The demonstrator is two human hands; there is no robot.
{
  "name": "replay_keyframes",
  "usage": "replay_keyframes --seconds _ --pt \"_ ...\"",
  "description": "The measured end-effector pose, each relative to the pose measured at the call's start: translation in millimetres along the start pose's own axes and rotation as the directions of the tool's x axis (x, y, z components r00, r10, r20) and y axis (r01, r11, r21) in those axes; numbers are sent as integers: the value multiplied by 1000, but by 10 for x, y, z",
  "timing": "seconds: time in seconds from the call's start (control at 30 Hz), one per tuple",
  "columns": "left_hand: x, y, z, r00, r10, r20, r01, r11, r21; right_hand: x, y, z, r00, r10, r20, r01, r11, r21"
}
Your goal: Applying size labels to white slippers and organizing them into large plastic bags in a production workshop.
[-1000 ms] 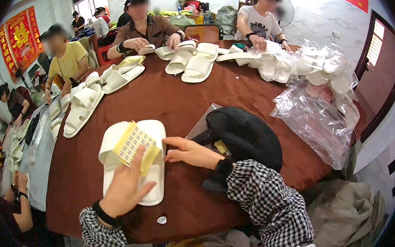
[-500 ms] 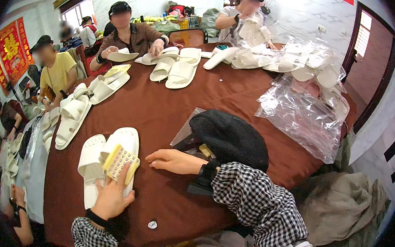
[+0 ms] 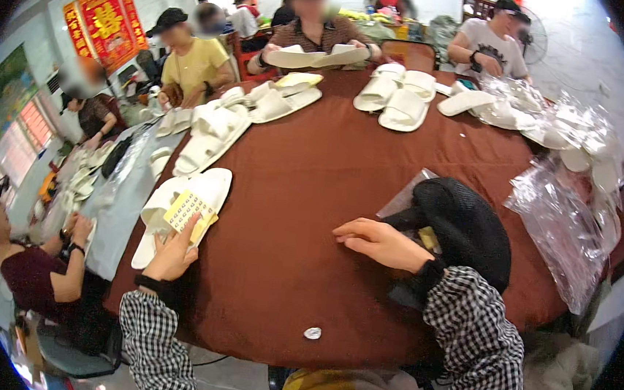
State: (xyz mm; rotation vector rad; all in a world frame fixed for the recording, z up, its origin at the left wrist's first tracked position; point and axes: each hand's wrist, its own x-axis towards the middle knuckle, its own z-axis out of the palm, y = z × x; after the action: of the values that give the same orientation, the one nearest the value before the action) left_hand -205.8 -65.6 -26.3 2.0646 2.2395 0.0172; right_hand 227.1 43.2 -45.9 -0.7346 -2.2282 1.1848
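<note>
My left hand (image 3: 174, 252) is over the near end of a pair of white slippers (image 3: 215, 182) on the left part of the table. Its fingers grip the lower edge of a small stack of yellow-backed sticker sheets (image 3: 189, 210), which lies across the slippers. My right hand (image 3: 381, 241) rests on the brown tablecloth with its fingers loosely stretched and nothing in them. Just beyond its wrist lies a black mesh cap (image 3: 464, 218), with a clear plastic bag (image 3: 405, 195) partly under it.
More white slippers (image 3: 214, 132) stand along the table's left and far edges. Clear plastic bags (image 3: 555, 221) and bagged slippers (image 3: 566, 127) are heaped at the right. A crumpled white scrap (image 3: 312, 333) lies near the front edge. Co-workers sit around, one (image 3: 317, 30) holding slippers opposite.
My view has turned left. My hands and the sticker sheets stay in about the same places. The co-worker opposite has raised slippers in both hands; the one in white has lowered a bag.
</note>
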Motion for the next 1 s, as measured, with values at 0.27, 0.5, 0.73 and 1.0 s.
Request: replay_keyframes --seconds 0.27,0.5,0.73,1.0 --pt "213 -1095 86 982 -121 -144 110 991 -80 -5 7 -2 1000 10 -20 -10 1000 -4" --pt "307 -902 7 878 -425 -220 449 891 73 8 24 1 1000 29 -11 -29 999 23" --pt "514 222 -22 849 -12 -529 -163 945 -284 28 7 12 1000 17 -19 -17 1000 -6" --pt "866 1501 106 882 362 -302 -465 778 -422 384 -109 -362 994 -93 -48 71 935 -348"
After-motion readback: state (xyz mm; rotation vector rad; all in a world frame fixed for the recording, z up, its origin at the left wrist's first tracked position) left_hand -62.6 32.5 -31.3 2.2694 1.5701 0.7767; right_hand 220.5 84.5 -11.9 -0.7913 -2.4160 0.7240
